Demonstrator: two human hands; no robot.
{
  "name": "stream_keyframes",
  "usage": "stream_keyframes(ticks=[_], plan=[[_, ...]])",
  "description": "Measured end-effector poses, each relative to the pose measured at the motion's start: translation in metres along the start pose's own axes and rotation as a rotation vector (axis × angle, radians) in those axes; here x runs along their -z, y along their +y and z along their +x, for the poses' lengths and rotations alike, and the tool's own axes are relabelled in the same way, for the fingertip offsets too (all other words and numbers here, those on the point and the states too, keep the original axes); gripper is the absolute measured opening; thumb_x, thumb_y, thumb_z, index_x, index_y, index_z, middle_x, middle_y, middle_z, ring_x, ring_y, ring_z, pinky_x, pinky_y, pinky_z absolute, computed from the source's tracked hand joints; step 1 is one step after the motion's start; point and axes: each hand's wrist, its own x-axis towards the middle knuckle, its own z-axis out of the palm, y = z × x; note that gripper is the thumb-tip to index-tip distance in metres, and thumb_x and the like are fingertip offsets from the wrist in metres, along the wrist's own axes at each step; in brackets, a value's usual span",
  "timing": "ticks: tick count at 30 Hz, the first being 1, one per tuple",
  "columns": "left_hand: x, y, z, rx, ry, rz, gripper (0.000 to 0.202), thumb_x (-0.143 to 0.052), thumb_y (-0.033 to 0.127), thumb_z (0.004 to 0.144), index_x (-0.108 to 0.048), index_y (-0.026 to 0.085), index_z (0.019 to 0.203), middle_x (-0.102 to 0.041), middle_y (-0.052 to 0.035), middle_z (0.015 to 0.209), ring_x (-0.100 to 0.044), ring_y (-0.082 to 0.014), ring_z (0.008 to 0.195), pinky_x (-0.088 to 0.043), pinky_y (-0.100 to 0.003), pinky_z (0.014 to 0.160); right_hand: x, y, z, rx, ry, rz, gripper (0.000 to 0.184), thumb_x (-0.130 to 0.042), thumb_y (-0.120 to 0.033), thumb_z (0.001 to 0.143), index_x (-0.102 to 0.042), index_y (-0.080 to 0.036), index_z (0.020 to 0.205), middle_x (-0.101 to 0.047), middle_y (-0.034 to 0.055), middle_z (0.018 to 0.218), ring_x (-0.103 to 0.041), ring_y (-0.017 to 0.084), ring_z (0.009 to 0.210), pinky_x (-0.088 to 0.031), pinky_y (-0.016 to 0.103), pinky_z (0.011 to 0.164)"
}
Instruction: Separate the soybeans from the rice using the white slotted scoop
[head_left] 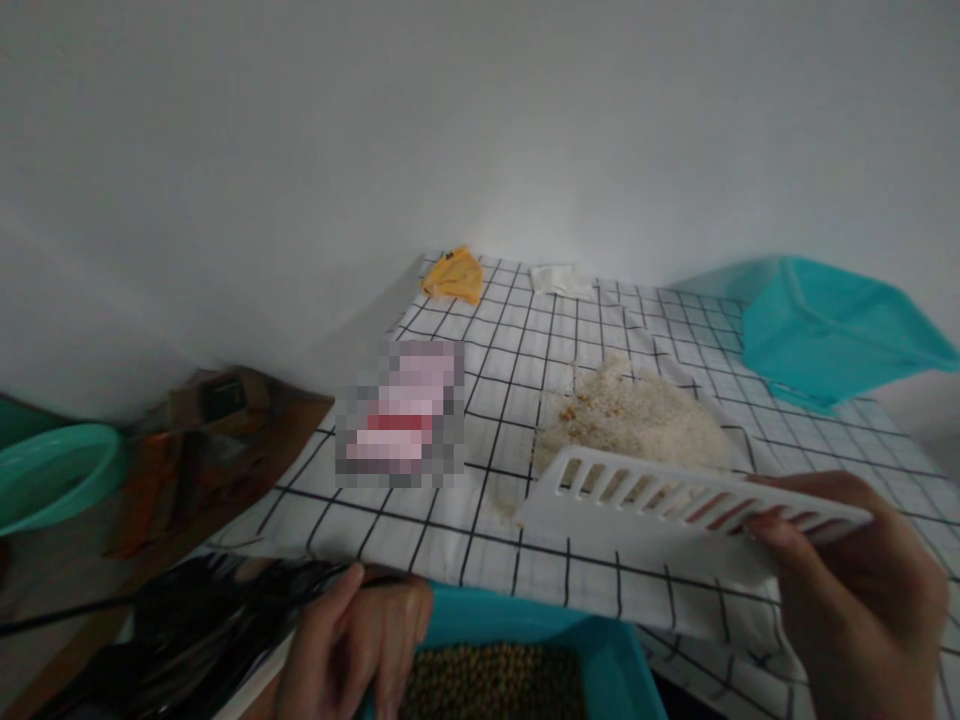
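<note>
My right hand (pixel 862 570) grips the right end of a white slotted plastic basket (pixel 660 520), fingers behind its slots and thumb in front. The basket is tilted over the front of the table, just before a pile of pale grain (pixel 637 410) with some yellow-brown bits at its left. At the bottom, my left hand (pixel 367 630) curls its fingers over the left side of a teal plastic bin (pixel 517 605). Inside the bin lies a layer of round brownish-green beans (pixel 487 680). The bin's lower part is out of frame.
A checked cloth (pixel 480 500) covers the table. On it lie a pixelated pink object (pixel 405 410), a yellow cloth (pixel 456 277), a white crumpled piece (pixel 561 281) and a tilted teal container (pixel 832 335). A green basin (pixel 60 475), a cardboard box (pixel 217 400) and black plastic (pixel 187 640) are at left.
</note>
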Motion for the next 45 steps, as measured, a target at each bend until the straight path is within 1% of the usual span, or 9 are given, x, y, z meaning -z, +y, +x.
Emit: stream_keyframes(ticks=[6,13,18,23,25,30,36,42,45], plan=[[-0.027,0.023,0.0,0.007,-0.043,0.006,0.062,-0.064,0.043,0.089,-0.047,0.027,0.032,-0.045,-0.0005,0.022,-0.042,-0.0154,0.025,-0.046,-0.036,0.047,0.003,0.003,-0.005,-0.032,0.06,0.022,0.005,-0.075,-0.028,0.087,-0.071,-0.026,0.085,-0.069,-0.0014,0.074,-0.061,0.013,0.062,-0.045,0.023,0.05],[-0.022,0.014,-0.005,-0.085,-0.021,0.004,0.064,-0.066,0.048,0.087,-0.034,0.025,0.036,-0.041,0.0025,0.023,-0.039,-0.0145,0.025,-0.042,-0.035,0.045,-0.001,-0.005,-0.007,-0.012,0.001,0.035,0.007,-0.073,-0.027,0.089,-0.071,-0.026,0.082,-0.071,-0.0017,0.075,-0.063,0.014,0.065,-0.049,0.023,0.055],[-0.034,0.02,-0.005,-0.025,-0.078,-0.009,0.066,-0.06,0.045,0.092,-0.033,0.026,0.034,-0.039,0.0007,0.023,-0.037,-0.0139,0.026,-0.042,-0.036,0.047,0.001,-0.001,-0.009,-0.011,0.049,0.034,0.007,-0.076,-0.028,0.087,-0.071,-0.025,0.084,-0.07,-0.0018,0.075,-0.062,0.013,0.064,-0.048,0.023,0.054],[-0.041,0.02,-0.007,0.006,-0.072,-0.028,0.069,-0.053,0.041,0.095,-0.029,0.024,0.033,-0.039,-0.0004,0.023,-0.038,-0.0127,0.028,-0.042,-0.035,0.05,0.004,0.001,-0.011,-0.004,0.021,0.013,0.006,-0.076,-0.026,0.087,-0.072,-0.023,0.084,-0.071,-0.0022,0.075,-0.063,0.012,0.062,-0.048,0.022,0.053],[-0.04,0.02,-0.007,0.008,-0.091,-0.035,0.07,-0.05,0.04,0.097,-0.027,0.023,0.033,-0.04,-0.0008,0.023,-0.038,-0.0123,0.029,-0.042,-0.034,0.05,0.004,-0.001,-0.011,0.012,0.019,0.024,0.006,-0.075,-0.025,0.088,-0.072,-0.023,0.083,-0.072,-0.0027,0.075,-0.063,0.011,0.063,-0.048,0.021,0.053],[-0.038,0.026,-0.004,0.032,-0.237,-0.002,0.069,-0.047,0.042,0.099,-0.033,0.022,0.034,-0.047,-0.0021,0.027,-0.044,-0.0128,0.032,-0.042,-0.033,0.051,0.001,-0.003,-0.011,0.037,0.012,0.063,0.005,-0.076,-0.022,0.086,-0.073,-0.024,0.083,-0.073,-0.0023,0.076,-0.066,0.013,0.065,-0.05,0.022,0.054],[-0.042,0.02,-0.007,0.017,-0.134,-0.065,0.07,-0.047,0.04,0.098,-0.026,0.022,0.035,-0.04,-0.0005,0.024,-0.037,-0.0121,0.029,-0.04,-0.034,0.05,-0.002,-0.007,-0.01,0.045,0.057,0.113,0.003,-0.076,-0.022,0.085,-0.074,-0.023,0.084,-0.073,-0.0031,0.074,-0.066,0.012,0.061,-0.051,0.022,0.052],[-0.044,0.019,-0.009,0.023,-0.124,-0.04,0.069,-0.049,0.042,0.097,-0.029,0.024,0.034,-0.039,-0.0003,0.025,-0.034,-0.0137,0.03,-0.04,-0.036,0.05,-0.006,-0.015,-0.009,0.059,-0.037,0.147,0.008,-0.073,-0.017,0.086,-0.073,-0.024,0.084,-0.074,-0.0049,0.074,-0.068,0.011,0.063,-0.052,0.02,0.055],[-0.043,0.021,-0.008,0.036,-0.115,-0.009,0.069,-0.048,0.042,0.098,-0.031,0.025,0.033,-0.039,-0.0008,0.025,-0.035,-0.0147,0.03,-0.04,-0.037,0.051,-0.007,-0.015,-0.008,0.07,-0.035,0.149,0.008,-0.073,-0.017,0.086,-0.073,-0.024,0.084,-0.074,-0.0049,0.074,-0.068,0.011,0.064,-0.053,0.02,0.056]])
